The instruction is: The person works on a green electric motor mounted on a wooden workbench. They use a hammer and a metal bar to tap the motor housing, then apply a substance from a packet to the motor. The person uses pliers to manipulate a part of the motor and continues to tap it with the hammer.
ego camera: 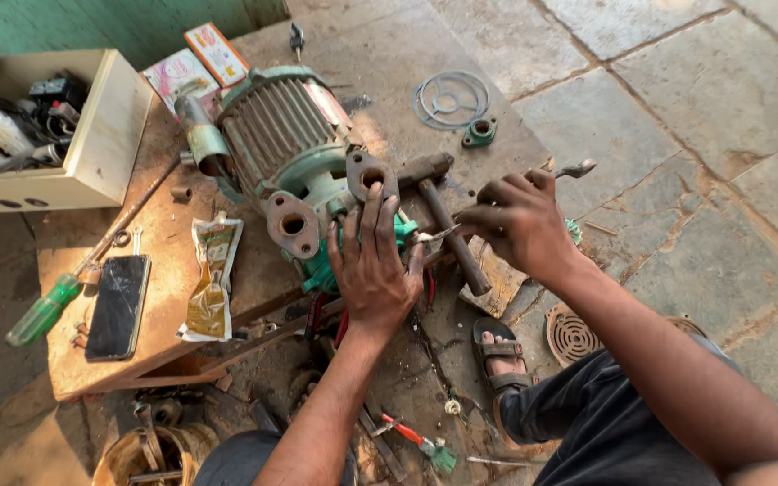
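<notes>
Far left I log a cream box (105, 144) holding cables and dark parts. On the low wooden board (173, 297), nearer, lies a green-handled screwdriver (44, 310), then a dark phone (118, 306) face up, then a torn foil pouch (212, 279) just right of the phone. Two printed cartons (200, 63) lie at the board's far edge.

Centre — the green pump motor (290, 144) lies on its side, ribbed casing far, two rusty flanged ports (292, 224) facing me. My left hand (373, 270) rests flat on the pump's near end, fingers spread and extended, closed on nothing.

Just right, a hammer (447, 229) lies with its head by the ports and its handle running toward me. My right hand (520, 220) is curled, fingertips pinching a thin metal tool (434, 236) that points toward the pump.

Far, on the stone floor: a wire ring guard (450, 97) and a small green flange (480, 132). Near right — my sandalled foot (500, 355) and a round drain grate (573, 335).
</notes>
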